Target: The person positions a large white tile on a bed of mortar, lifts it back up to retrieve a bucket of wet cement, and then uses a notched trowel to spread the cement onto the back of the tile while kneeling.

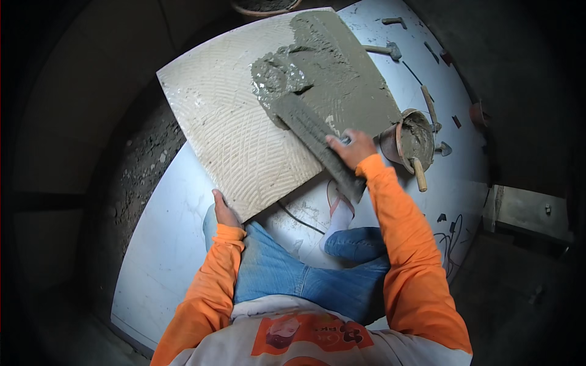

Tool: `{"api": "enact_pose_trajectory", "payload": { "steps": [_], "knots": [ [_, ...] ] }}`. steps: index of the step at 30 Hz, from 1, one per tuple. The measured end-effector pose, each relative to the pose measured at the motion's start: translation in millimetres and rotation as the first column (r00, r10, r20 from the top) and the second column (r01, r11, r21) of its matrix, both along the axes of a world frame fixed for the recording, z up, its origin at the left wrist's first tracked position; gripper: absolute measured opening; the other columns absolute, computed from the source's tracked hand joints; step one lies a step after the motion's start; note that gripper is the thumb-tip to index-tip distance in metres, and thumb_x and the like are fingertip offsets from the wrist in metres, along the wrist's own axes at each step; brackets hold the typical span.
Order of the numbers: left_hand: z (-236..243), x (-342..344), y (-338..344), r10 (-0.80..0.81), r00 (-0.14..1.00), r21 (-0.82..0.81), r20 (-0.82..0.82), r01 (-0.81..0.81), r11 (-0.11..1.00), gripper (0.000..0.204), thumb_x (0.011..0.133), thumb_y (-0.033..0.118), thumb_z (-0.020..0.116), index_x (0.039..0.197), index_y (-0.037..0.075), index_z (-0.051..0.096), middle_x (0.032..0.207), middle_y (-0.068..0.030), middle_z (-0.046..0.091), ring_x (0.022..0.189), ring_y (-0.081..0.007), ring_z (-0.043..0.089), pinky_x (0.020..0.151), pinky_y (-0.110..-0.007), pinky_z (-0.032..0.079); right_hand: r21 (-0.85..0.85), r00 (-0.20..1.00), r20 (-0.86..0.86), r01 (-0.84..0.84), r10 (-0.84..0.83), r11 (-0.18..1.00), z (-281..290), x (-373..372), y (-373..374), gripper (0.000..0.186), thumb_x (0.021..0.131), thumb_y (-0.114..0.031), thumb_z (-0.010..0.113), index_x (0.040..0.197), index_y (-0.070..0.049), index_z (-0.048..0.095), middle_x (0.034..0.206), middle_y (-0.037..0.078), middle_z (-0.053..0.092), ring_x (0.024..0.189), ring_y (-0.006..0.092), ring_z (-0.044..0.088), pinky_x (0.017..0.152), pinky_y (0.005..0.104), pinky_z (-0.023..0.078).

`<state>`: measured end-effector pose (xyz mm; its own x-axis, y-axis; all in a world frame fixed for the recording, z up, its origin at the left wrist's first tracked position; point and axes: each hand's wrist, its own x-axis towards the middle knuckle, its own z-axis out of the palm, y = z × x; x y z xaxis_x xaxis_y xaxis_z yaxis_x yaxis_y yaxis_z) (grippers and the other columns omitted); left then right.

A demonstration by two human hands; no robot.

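Note:
A large pale tile [238, 122] with a ridged back lies tilted in front of me. Wet grey mortar [357, 79] covers its far right part, with a thick lump near the middle. My right hand [354, 148] is closed round the handle of a long flat plastering trowel [314, 137]. The trowel's blade lies across the tile's right side, its far end against the mortar lump and its near end past the tile's edge. My left hand [225, 210] grips the tile's near left corner, thumb showing and the other fingers mostly hidden.
A bucket of mortar [400, 143] with a wooden-handled tool [419, 174] in it stands right of the tile. A hammer [392, 51], a small pointed trowel [444, 148] and black cable [452, 244] lie on the white surface [165, 244]. Another mortar container [265, 7] is at the top.

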<state>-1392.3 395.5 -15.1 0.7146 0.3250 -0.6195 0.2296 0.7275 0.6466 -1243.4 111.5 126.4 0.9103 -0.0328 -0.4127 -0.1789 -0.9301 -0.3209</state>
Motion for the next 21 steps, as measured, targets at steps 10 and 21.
{"api": "enact_pose_trajectory", "payload": {
  "steps": [10, 21],
  "knots": [
    [15, 0, -4, -0.082, 0.996, -0.201, -0.035, 0.073, 0.977, 0.067, 0.089, 0.054, 0.032, 0.131, 0.002, 0.032, 0.128, -0.0146, 0.044, 0.113, -0.0290, 0.047, 0.095, -0.040, 0.039, -0.333, 0.868, -0.122, -0.492, 0.481, 0.804, -16, 61, -7, 0.055, 0.077, -0.055, 0.049, 0.108, -0.010, 0.058, 0.092, 0.020, 0.062, 0.091, 0.0370, 0.058, 0.083, 0.0428, 0.045],
    [12, 0, -4, -0.055, 0.998, -0.188, 0.012, 0.056, 0.981, 0.067, 0.089, 0.054, 0.032, 0.131, 0.001, 0.032, 0.127, -0.0156, 0.044, 0.114, -0.0289, 0.047, 0.095, -0.040, 0.039, -0.350, 0.688, -0.207, -0.716, 0.696, 0.604, -26, 26, -44, 0.050, 0.077, -0.056, 0.048, 0.092, -0.010, 0.059, 0.077, 0.018, 0.063, 0.077, 0.0346, 0.061, 0.071, 0.0422, 0.048]
  ]
}}
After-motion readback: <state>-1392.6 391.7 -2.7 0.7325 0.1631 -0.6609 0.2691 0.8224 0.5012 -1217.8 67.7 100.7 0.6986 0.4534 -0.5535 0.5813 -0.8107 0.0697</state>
